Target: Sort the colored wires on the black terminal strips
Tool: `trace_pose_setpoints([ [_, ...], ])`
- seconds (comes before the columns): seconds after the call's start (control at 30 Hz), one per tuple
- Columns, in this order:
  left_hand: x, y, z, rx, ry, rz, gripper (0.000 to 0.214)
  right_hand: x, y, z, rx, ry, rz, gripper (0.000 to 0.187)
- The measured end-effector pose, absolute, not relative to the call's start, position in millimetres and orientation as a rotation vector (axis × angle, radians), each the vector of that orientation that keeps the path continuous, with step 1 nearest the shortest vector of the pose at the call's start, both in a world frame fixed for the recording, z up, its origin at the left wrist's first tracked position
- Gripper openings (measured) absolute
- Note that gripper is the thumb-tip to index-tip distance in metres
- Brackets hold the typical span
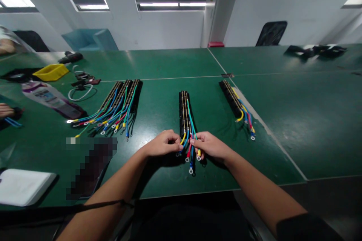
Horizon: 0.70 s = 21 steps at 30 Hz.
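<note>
Green table open rightward; left hand, right hand pinch coloured wires near front edge.

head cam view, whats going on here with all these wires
A person at the green table works on the middle black strip: left hand and right hand each pinch its coloured wires near the ring ends. More wired strips lie to the left, and a single strip to the right, untouched.

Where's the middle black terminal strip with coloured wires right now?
In the head view, the black terminal strip lies mid green table, beyond the left hand and right hand pinching its coloured wires, between the left strip bundle and the right strip.
</note>
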State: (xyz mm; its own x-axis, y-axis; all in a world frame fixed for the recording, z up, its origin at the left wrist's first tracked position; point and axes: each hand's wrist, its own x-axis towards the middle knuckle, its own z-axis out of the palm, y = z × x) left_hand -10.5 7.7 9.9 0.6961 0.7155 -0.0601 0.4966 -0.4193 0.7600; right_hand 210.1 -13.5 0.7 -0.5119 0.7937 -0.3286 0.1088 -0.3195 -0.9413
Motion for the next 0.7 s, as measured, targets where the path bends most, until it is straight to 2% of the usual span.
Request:
trace_pose_setpoints([
  [0.5,-14.8,6.8,7.8,2.123,0.892,0.398,0.034,203.0,-18.3,4.1,-1.129,-1.284,1.940,0.028],
  [0.7,-13.3,3.8,4.7,2.048,0.907,0.474,0.035,194.5,-25.0,-0.8,-1.038,-1.023,2.107,0.022],
])
